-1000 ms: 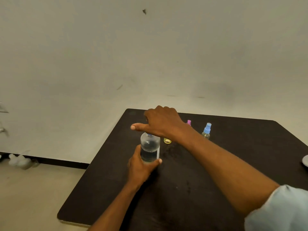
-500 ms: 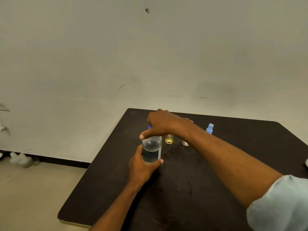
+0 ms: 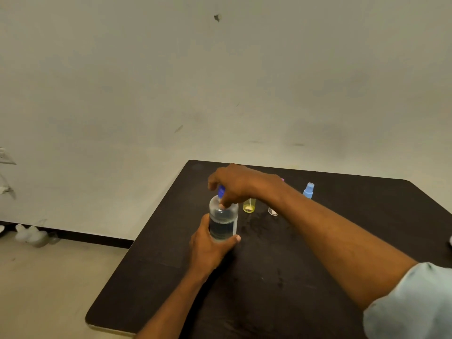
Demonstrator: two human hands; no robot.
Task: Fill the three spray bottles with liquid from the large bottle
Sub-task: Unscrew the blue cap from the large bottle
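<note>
on the dark table (image 3: 342, 241) the large bottle (image 3: 223, 223) stood upright, partly full. the left hand (image 3: 210, 248) gripped its body and the right hand (image 3: 239, 187) pinched the blue cap (image 3: 221, 191) at its neck. the yellow spray bottle (image 3: 249, 206) and blue spray bottle (image 3: 308, 190) waited just behind it. pouring seemed not yet begun, and their fill levels could not be told.
</note>
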